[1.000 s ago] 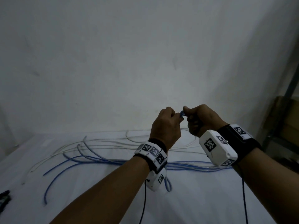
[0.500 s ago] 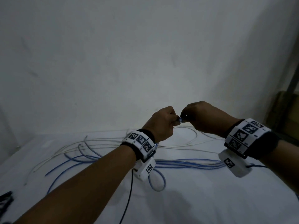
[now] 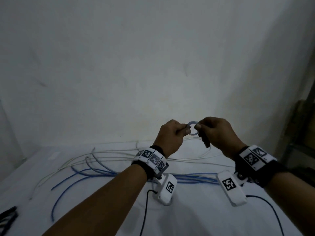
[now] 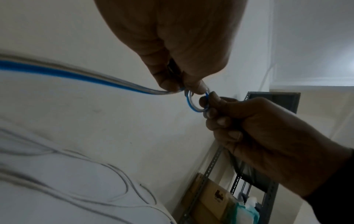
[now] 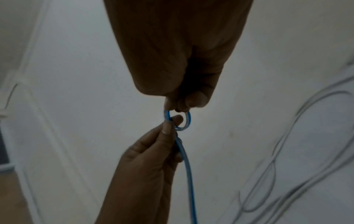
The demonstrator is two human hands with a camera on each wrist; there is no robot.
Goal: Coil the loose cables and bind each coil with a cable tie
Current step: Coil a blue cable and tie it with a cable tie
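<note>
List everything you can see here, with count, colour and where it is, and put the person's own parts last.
Blue cable: one, blue; its end bent into a small loop pinched between both hands, the rest trailing over the table.
White cables: several, exact count unclear; loose on the far side of the table.
Table: one, covered in white.
Dark item: black, at the table's left edge; too dim to identify.
Metal shelving: grey, at the right, holding boxes.
Wrist cameras: two, white, marker-tagged, one under each wrist.
Left hand: pinches the loop.
Right hand: pinches the loop's other side.
</note>
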